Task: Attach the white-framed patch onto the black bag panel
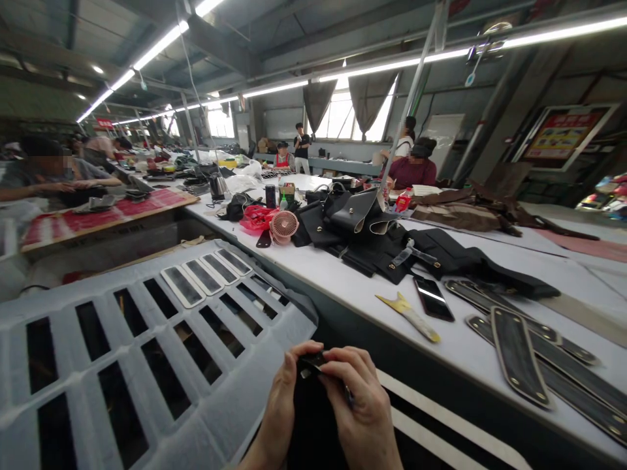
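Near the bottom middle of the head view, my left hand (280,397) and my right hand (361,399) face each other with fingertips almost meeting. Both pinch a small black piece (312,358), which looks like leather or fabric; a small light spot shows on it. Fingers cover most of the piece, so its full shape is hidden. Left of my hands lies a pale grey slotted panel (189,398) with rectangular openings. Several dark strips with white borders (200,279) rest at its far edge. White-edged dark strips (441,424) show beneath and right of my right hand.
On the white table (353,303) lie a yellow-handled tool (409,314), a phone (434,298), black leather bag parts (362,228), and stitched dark straps (519,356). A pink fan (283,226) stands beside a red plastic bag (257,219). Co-workers sit at left and far right.
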The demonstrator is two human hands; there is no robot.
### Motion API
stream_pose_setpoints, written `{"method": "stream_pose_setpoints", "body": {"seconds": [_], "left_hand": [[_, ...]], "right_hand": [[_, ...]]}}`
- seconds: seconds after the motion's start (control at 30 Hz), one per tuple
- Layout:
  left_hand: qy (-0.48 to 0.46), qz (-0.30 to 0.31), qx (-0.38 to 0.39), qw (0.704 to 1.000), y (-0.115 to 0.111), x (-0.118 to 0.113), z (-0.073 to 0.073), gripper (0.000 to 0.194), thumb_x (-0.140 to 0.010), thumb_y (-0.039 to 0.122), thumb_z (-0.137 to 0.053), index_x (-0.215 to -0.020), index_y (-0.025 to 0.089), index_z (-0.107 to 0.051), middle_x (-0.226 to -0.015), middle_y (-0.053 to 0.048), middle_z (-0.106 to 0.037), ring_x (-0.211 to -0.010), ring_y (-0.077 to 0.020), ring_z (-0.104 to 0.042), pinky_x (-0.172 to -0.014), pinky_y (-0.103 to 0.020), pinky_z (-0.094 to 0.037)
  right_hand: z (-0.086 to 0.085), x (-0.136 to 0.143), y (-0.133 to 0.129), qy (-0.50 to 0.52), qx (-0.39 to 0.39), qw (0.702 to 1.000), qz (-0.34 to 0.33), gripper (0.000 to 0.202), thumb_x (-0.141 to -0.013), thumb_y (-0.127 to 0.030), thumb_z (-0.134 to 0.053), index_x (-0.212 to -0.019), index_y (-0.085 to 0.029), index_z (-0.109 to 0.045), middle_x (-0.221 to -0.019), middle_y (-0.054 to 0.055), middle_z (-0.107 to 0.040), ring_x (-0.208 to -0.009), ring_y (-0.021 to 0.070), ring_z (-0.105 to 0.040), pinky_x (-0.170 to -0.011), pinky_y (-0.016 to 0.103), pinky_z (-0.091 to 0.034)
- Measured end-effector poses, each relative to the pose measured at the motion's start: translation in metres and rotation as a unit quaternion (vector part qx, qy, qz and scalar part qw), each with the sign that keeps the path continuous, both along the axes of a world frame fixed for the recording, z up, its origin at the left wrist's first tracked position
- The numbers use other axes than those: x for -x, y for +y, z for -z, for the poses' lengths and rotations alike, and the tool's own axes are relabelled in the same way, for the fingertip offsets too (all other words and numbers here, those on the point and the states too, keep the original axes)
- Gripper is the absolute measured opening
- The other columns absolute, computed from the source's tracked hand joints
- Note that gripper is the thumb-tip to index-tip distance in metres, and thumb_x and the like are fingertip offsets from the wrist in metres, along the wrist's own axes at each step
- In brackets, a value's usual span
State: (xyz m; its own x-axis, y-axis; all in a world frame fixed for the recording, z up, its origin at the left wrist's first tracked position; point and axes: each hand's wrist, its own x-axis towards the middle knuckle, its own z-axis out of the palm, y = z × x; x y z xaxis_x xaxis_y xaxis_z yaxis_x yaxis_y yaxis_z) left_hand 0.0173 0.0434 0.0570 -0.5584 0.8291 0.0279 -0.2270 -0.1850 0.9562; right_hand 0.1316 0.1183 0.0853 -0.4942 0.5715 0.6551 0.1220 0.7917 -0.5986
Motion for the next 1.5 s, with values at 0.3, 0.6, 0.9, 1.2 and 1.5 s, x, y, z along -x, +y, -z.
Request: {"method": "stream_pose_setpoints", "body": {"seconds": [0.3,0.6,0.9,1.2,1.5], "left_hand": [[0.000,-0.004,0.003,1.000,0.001,-0.003,-0.002,0.058,-0.096,0.061,-0.026,-0.104,0.022,-0.069,-0.115,-0.005,-0.067,-0.120,-0.0258,-0.051,-0.107,-0.035,-0.035],[0.014,0.002,0.012,1.000,-0.005,-0.008,0.004,0.059,-0.094,0.065,-0.027,-0.103,0.023,-0.068,-0.112,-0.006,-0.066,-0.114,-0.0274,-0.053,-0.099,-0.036,-0.042],[0.038,0.007,-0.002,0.999,-0.001,-0.009,-0.004,0.063,-0.088,0.072,-0.033,-0.093,0.024,-0.074,-0.120,-0.009,-0.062,-0.126,-0.0336,-0.045,-0.115,-0.049,-0.027],[0.077,0.026,-0.016,0.997,0.004,-0.011,-0.010,0.064,-0.087,0.074,-0.032,-0.090,0.025,-0.072,-0.115,-0.008,-0.064,-0.123,-0.0320,-0.047,-0.109,-0.043,-0.032],[0.125,0.045,-0.020,0.991,-0.002,-0.017,-0.012,0.062,-0.097,0.060,-0.017,-0.096,0.025,-0.068,-0.118,-0.006,-0.061,-0.124,-0.0284,-0.045,-0.111,-0.043,-0.024]], "right_hand": [[0.009,-0.007,-0.013,0.042,-0.155,0.987,0.013,0.020,-0.089,-0.007,-0.053,-0.093,-0.023,-0.065,-0.092,0.002,-0.076,-0.091,0.0210,-0.070,-0.089,0.038,-0.045],[0.023,0.004,-0.028,0.182,-0.214,0.958,0.049,0.016,-0.089,-0.011,-0.059,-0.094,-0.019,-0.072,-0.075,0.003,-0.075,-0.074,0.0225,-0.075,-0.066,0.029,-0.062],[0.003,-0.006,-0.006,0.029,-0.108,0.989,0.095,0.014,-0.095,-0.020,-0.048,-0.104,-0.018,-0.059,-0.095,0.010,-0.064,-0.091,0.0244,-0.061,-0.078,0.038,-0.050],[0.001,-0.016,-0.001,0.001,-0.114,0.991,0.071,0.018,-0.087,-0.007,-0.053,-0.074,-0.020,-0.050,-0.070,0.001,-0.052,-0.070,0.0187,-0.049,-0.064,0.034,-0.034],[-0.008,-0.023,-0.016,0.073,-0.240,0.968,0.010,0.019,-0.085,0.005,-0.046,-0.082,-0.009,-0.059,-0.070,0.008,-0.055,-0.074,0.0192,-0.053,-0.065,0.033,-0.046]]}}
